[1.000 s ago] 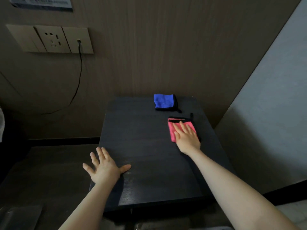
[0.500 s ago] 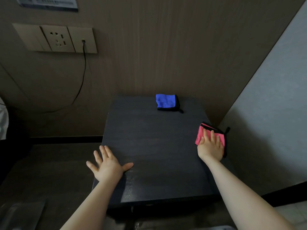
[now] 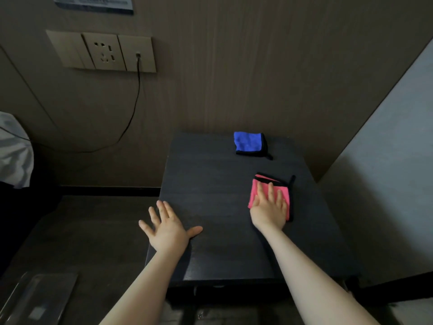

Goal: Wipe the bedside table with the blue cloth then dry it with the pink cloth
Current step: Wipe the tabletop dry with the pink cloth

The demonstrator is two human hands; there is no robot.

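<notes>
The dark bedside table (image 3: pixel 210 188) fills the middle of the head view. A folded blue cloth (image 3: pixel 249 145) with black trim lies at its far edge. My right hand (image 3: pixel 269 207) lies flat, fingers spread, pressing a folded pink cloth (image 3: pixel 256 187) with black trim against the right half of the tabletop. My left hand (image 3: pixel 167 227) rests palm down on the table's front left corner, fingers apart, holding nothing.
A brown panelled wall stands behind the table, with a socket plate (image 3: pixel 103 51) and a black cable (image 3: pixel 134 109) hanging from it. A pale wall (image 3: pixel 386 172) closes the right side. White bedding (image 3: pixel 14 148) shows at the left edge. A lower dark surface (image 3: pixel 82 231) lies left of the table.
My right hand slid the pink cloth out to the table's right edge, then back left toward the middle right. My left hand stayed on the front left corner.
</notes>
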